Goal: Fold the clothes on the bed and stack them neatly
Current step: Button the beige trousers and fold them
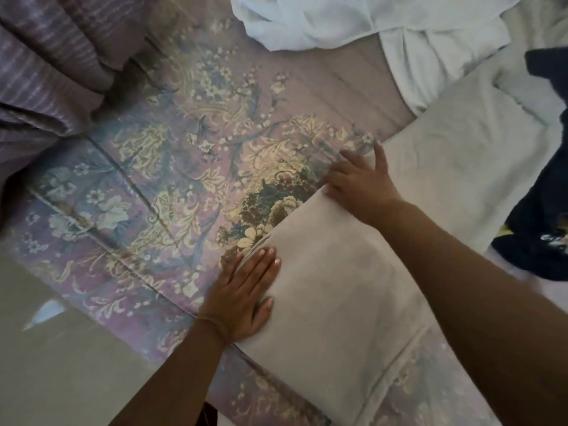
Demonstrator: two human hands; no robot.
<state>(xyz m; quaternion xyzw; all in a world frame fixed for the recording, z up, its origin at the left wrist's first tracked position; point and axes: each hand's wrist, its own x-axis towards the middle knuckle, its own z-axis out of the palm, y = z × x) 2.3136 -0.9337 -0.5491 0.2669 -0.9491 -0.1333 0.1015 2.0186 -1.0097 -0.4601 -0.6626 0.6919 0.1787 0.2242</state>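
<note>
Left hand [242, 298]: flat, fingers straight, pressing near edge of folded beige cloth [332, 287]. Right hand [359, 182]: spread, fingers relaxed on far corner. Cloth on flowered bed cover [138, 186]. Probably soft, light, limp; best taken at folded edges. Beyond: white garment [353, 23], dark garment [544, 186], striped purple blanket [46, 66].

Pale folded cloth [344, 290] flat on floral bedspread; crumpled white garment [353, 23] and dark garment [541, 210] well apart, unfolded.
</note>
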